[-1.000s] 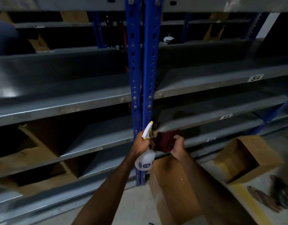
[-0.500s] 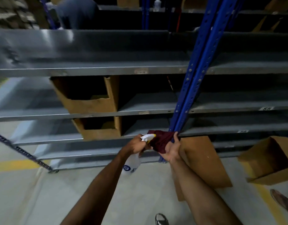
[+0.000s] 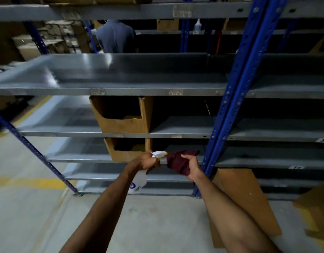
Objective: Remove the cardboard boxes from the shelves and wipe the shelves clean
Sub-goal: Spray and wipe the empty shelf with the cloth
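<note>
Both bare forearms reach forward, converging. The left hand (image 3: pixel 143 161) grips a bottle (image 3: pixel 139 181) at its neck, fingers curled. The right hand (image 3: pixel 192 167), just beside it, clutches a cloth (image 3: pixel 177 161).

Shelf labels (image 3: pixel 174 92) blurred, unreadable; spray bottle (image 3: pixel 139 181) partly behind forearm.

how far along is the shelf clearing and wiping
Partly done: one cardboard box is already on the floor. In hand: left hand grips the spray bottle, right hand the maroon cloth. Left: two boxes remain shelved.
</note>
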Demonstrator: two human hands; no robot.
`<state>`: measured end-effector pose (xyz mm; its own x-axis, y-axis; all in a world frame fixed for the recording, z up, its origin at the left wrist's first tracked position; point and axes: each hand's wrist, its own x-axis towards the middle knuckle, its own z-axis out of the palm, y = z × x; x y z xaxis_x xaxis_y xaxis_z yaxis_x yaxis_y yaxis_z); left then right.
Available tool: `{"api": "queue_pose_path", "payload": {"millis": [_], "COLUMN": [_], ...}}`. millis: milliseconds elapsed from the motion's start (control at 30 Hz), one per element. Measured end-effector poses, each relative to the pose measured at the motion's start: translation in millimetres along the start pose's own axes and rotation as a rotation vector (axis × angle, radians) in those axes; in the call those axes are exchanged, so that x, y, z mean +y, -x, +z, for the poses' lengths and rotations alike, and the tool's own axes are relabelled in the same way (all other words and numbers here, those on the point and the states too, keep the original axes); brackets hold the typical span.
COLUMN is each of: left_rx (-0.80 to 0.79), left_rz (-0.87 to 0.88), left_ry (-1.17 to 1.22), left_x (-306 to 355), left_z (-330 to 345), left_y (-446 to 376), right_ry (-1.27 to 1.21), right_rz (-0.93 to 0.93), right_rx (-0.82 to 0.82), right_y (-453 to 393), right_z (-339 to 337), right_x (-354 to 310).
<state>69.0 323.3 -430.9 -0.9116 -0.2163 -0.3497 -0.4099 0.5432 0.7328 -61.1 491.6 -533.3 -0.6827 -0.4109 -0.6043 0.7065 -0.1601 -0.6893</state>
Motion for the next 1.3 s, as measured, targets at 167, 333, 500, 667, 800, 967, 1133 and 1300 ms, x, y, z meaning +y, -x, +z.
{"api": "queue_pose_path", "payload": {"millis": [167, 333, 500, 667, 800, 967, 1133, 1300], "left_rx": [0.022, -0.029, -0.011, 0.009, 0.01, -0.055, 0.004, 0.029], "left_rz": [0.037, 0.018, -0.009, 0.008, 0.043, 0.039, 0.055, 0.092], "left_ry": [-0.03, -0.087, -0.074, -0.027, -0.054, -0.089, 0.0, -0.005], "left_x": [25, 25, 15, 8, 20, 29, 24, 27], "left_z": [-4, 2, 3, -10, -8, 8, 12, 7], "left_y": [4, -3, 6, 11, 19, 20, 21, 21], "right_ry": [0.089, 0.11, 0.064, 0.075, 0.073, 0.111, 0.138, 0.135], "right_rz": [-0.044, -0.061, -0.076, -0.088, -0.081, -0.095, -0.098, -0.099], "right_rx": [-0.011, -0.052, -0.054, -0.011, -0.037, -0.052, -0.05, -0.056], "right_y": [0, 2, 9, 11, 15, 17, 19, 25], "right_z": [11, 20, 17, 8, 11, 14, 10, 10], "right_x": [-13, -25, -31, -25, -19, -14, -12, -11]}}
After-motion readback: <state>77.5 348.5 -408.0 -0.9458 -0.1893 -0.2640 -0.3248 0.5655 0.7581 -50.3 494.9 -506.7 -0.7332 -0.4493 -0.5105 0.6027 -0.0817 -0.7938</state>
